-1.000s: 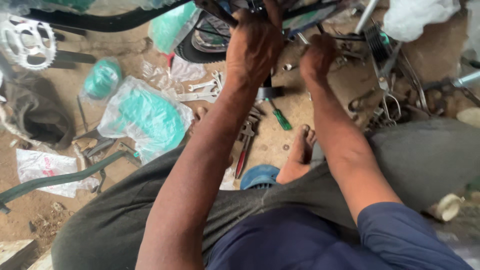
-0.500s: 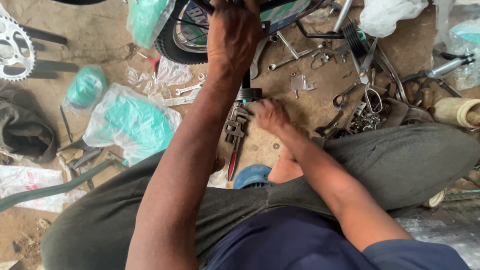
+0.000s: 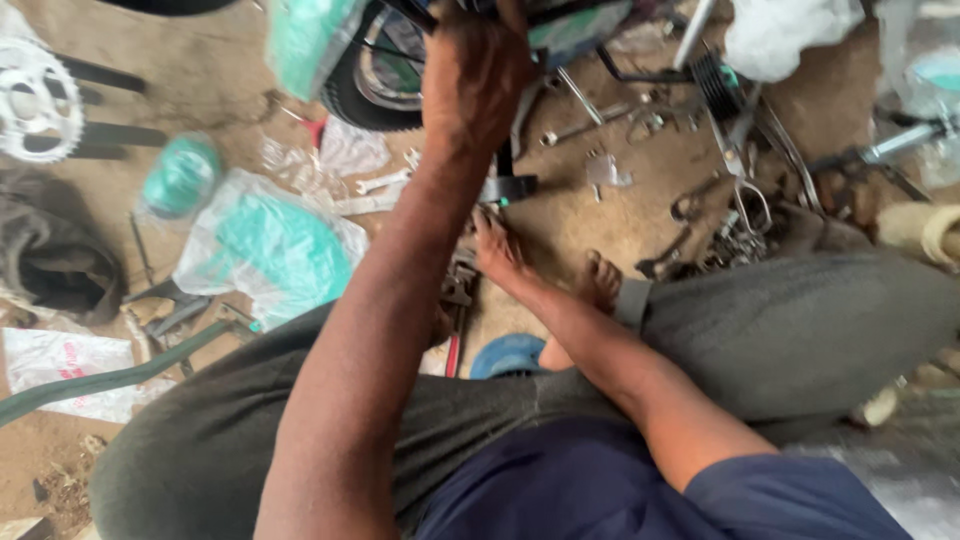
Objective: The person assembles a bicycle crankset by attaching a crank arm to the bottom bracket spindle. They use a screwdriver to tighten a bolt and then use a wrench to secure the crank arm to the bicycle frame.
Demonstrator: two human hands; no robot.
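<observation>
A person sits on a dirt floor (image 3: 600, 215), dark grey trousers and a blue sleeve nearest the camera. The right hand (image 3: 497, 250) reaches down to a red-handled pipe wrench (image 3: 457, 300) lying on the floor between the knees, fingers touching it; whether they have closed on it cannot be told. Farther off, the left hand (image 3: 475, 80) is clenched around part of a bicycle frame (image 3: 560, 25) above a small black wheel (image 3: 375, 85). Loose spanners (image 3: 375, 185), teal plastic bags (image 3: 270, 245) and a chainring (image 3: 35, 100) lie around.

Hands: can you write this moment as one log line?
left hand: on bike frame | right hand: down at pipe wrench
</observation>
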